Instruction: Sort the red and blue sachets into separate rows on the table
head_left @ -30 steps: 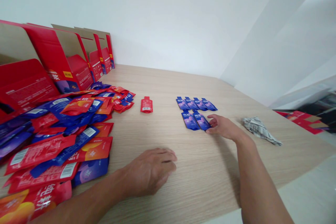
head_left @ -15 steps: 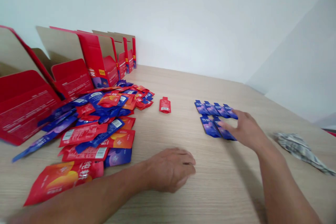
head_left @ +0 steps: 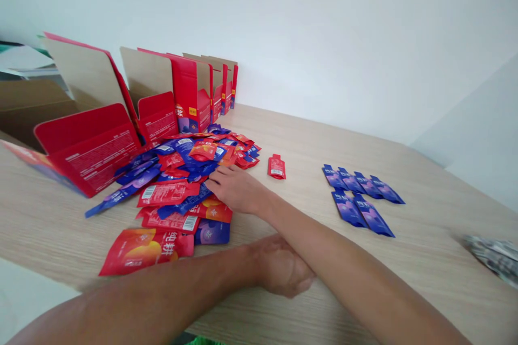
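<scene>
My right hand (head_left: 238, 188) reaches across to the pile of pouches, its fingers closed on the end of a blue pouch (head_left: 184, 204). Below its forearm, my left hand (head_left: 283, 267) is curled just over the table; the forearm hides part of it, and whatever its fingers may hold does not show. Red and blue spouted pouches lie heaped, among them a red-orange pouch (head_left: 145, 250) at the near edge. One red pouch (head_left: 277, 167) lies alone, face down. On the right, blue pouches (head_left: 350, 207) lie in two rows, several behind and two in front.
Open red cardboard boxes (head_left: 101, 145) stand in a row along the left, flaps up, behind the heap. A crumpled patterned item (head_left: 493, 256) lies at the right. The wooden table (head_left: 299, 215) meets a white wall at the back; its near edge shows at lower left.
My right hand has left the blue rows and crossed over my left arm to the heap. My left hand remains low and curled. The view has turned left.
</scene>
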Demonstrator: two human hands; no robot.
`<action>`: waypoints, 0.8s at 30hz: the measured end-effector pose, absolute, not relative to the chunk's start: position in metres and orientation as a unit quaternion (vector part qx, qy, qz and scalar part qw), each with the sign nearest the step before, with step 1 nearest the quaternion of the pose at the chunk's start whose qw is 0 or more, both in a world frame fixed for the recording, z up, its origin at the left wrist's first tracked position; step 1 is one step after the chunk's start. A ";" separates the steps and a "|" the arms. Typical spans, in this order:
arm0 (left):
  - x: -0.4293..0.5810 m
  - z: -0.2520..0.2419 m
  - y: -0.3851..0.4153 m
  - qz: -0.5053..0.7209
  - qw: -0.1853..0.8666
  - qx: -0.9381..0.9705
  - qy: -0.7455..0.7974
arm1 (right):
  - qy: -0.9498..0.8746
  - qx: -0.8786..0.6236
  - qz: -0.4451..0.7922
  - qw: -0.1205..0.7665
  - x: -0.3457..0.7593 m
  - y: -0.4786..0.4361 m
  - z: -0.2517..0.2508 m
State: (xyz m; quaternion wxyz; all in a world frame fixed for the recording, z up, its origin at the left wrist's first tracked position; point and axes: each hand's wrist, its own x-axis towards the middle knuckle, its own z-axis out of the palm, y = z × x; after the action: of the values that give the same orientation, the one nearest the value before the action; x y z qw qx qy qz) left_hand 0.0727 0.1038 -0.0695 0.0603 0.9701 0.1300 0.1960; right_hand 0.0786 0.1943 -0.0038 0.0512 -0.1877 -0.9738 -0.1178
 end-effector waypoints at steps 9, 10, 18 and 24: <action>0.072 -0.078 0.109 0.159 0.017 0.984 0.076 | -0.960 -0.261 -0.090 0.045 0.079 0.184 0.011; 0.073 -0.077 0.109 0.158 0.031 0.984 0.074 | -0.946 -0.314 -0.059 0.057 0.086 0.179 0.014; 0.071 -0.059 0.105 0.147 0.086 0.981 0.089 | -0.798 -0.571 0.163 0.101 0.182 0.157 -0.002; 0.072 -0.065 0.105 0.176 0.073 0.978 0.085 | -0.791 -0.603 0.084 0.064 0.175 0.146 -0.004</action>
State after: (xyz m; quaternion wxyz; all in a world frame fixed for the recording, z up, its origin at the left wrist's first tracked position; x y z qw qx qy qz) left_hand 0.0723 0.1046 -0.0646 0.0735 0.9780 0.0845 0.1758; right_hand 0.1752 0.1456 -0.0042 0.0640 -0.6032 -0.7906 0.0842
